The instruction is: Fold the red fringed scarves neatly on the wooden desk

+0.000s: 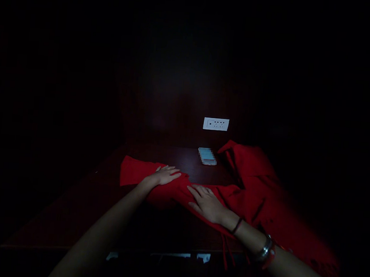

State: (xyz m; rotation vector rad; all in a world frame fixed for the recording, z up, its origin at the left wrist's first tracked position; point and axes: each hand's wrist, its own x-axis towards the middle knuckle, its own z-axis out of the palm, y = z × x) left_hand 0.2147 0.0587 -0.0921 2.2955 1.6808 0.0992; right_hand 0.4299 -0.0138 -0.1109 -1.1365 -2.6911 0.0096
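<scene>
A red fringed scarf [257, 195] lies across the dark table, a narrow stretch to the left and a wide, rumpled heap to the right. My left hand [166, 175] rests flat on the narrow part, fingers stretched toward the right. Just right of it, my right hand [208, 203] presses on the same cloth with its fingers spread. Neither hand grips the fabric. Some fringe hangs over the table's front edge below my right wrist, which wears a dark band and a metal bangle.
A phone with a blurred screen [207, 156] lies on the table [80, 198] behind the scarf. On the back wall is a white socket plate [216, 124]. Pale objects [203, 257] show under the table's front edge. Darkness hides the surroundings.
</scene>
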